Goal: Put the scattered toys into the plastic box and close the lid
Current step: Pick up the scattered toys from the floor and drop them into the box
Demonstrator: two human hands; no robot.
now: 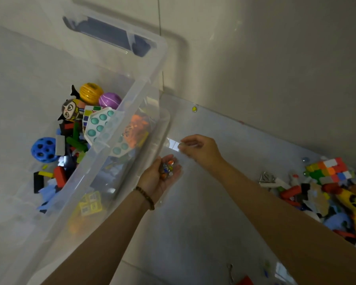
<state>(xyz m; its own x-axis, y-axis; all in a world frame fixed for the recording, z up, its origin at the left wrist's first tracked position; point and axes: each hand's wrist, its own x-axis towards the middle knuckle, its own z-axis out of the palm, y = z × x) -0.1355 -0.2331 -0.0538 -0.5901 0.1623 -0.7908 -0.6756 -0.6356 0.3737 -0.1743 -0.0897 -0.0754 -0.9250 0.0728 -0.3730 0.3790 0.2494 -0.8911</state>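
Note:
A big clear plastic box [152,64] stands at the left, holding balls, blocks, a pop-it board and a cartoon figure. My left hand [158,177] is cupped palm-up beside the box's right wall, holding several glass marbles [167,168]. My right hand [201,150] hovers just above and to the right, its fingertips pinched on one marble [180,144]. A yellow marble [194,109] lies alone farther back. A heap of scattered toys [325,188], bricks and a yellow toy gun, lies at the right.
The toys rest on a clear sheet [193,212], possibly the box's lid, over a pale tiled floor. Loose marbles [305,160] lie near the toy heap. A metal hook [231,272] and a red piece [245,281] sit at the bottom edge.

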